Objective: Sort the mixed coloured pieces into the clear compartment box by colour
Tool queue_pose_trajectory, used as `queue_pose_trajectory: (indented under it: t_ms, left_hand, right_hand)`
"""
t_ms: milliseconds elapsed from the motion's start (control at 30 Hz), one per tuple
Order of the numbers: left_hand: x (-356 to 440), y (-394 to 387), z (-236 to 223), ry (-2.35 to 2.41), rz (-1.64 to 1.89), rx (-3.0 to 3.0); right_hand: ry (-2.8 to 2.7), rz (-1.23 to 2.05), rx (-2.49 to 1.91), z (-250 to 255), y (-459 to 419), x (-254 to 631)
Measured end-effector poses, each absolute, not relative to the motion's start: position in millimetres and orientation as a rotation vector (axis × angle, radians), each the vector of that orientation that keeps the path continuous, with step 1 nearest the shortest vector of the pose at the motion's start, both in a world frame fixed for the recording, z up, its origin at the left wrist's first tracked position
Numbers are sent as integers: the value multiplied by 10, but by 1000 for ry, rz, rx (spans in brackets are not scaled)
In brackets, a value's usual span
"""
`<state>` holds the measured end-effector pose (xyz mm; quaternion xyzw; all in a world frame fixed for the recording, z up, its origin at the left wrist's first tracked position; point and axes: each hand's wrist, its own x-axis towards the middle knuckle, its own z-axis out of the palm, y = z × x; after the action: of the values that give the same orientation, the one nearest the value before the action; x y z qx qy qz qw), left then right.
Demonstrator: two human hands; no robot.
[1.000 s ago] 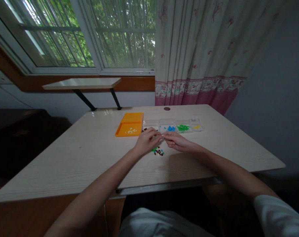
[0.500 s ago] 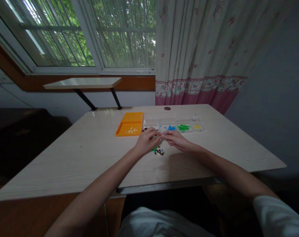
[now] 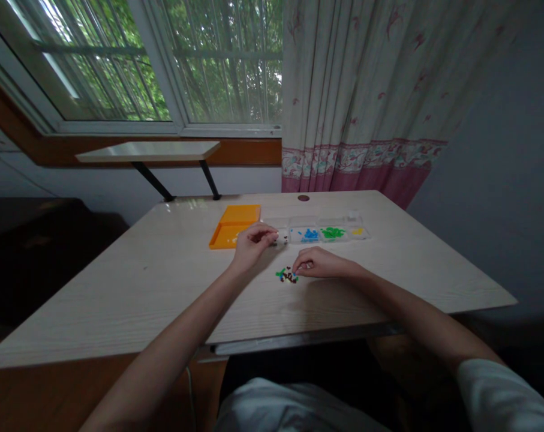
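My left hand [image 3: 254, 245] hovers before the right part of the orange box, thumb and forefinger pinched on a small white piece [image 3: 276, 234] too small to name more exactly. Nearer to me, my right hand [image 3: 319, 263] reaches down to a small pile of brown, green and blue pieces [image 3: 288, 276] on the table. Its fingertips are closed at the pile's right edge, and whatever lies between them is hidden. The open orange box [image 3: 241, 215] holds white pieces, partly covered by my left hand.
Beyond my hands, a clear divided box [image 3: 366, 236] with its lid back holds brown pieces, blue pieces [image 3: 309, 234], green pieces [image 3: 333, 232] and yellow pieces [image 3: 357, 231]. A raised shelf [image 3: 150, 151] stands at the table's back left, below the window.
My hands, which met at the fingertips, have parted. The left has moved left and away from me with the white piece; the right has come down to the pile.
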<state>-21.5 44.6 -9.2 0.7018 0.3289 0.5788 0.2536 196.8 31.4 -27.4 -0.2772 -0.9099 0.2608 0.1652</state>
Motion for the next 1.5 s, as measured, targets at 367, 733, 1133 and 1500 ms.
queue_pose_trajectory:
  t_ms: [367, 733, 1133, 1500]
  left_hand:
    - [-253, 500, -41, 932, 1491, 1792]
    - [-1047, 931, -142, 2044, 806, 1951]
    - [-809, 780, -100, 1917, 840, 2290]
    - [-249, 414, -214, 885, 507, 2498]
  right_hand:
    - [-2627, 752, -803, -251, 305, 1976]
    - [-2668, 640, -919, -310, 317, 1995]
    - [-2689, 616, -881, -268, 284, 1977]
    - [-2694, 566, -861, -235, 256, 1905]
